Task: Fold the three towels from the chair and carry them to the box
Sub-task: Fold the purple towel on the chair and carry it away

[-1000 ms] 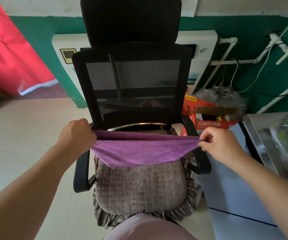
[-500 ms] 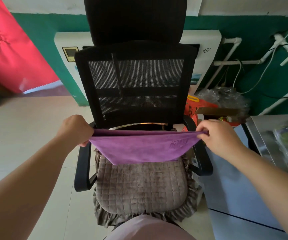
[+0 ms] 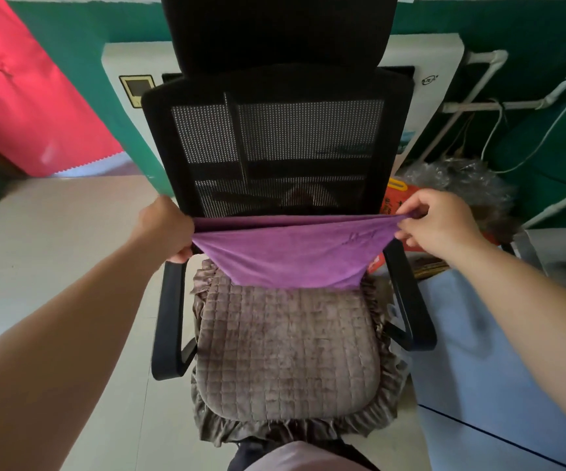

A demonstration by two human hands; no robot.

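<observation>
While the left hand (image 3: 167,229) and right hand (image 3: 436,224) each pinch a top corner of the doubled purple microfibre towel (image 3: 291,258) (stretched taut, layers aligned), either loosening risks dropping it onto the quilted grey-brown seat cushion (image 3: 285,355), spoiling the fold.

We've got a green-painted wall (image 3: 111,107) at the back with a white wall unit (image 3: 437,73) mounted on it, white pipes (image 3: 478,83) and loose cables (image 3: 526,147) running off to the right. Red cloth (image 3: 20,96) hangs on the left, pale tile floor (image 3: 54,239) underneath, daylight washing over everything.
</observation>
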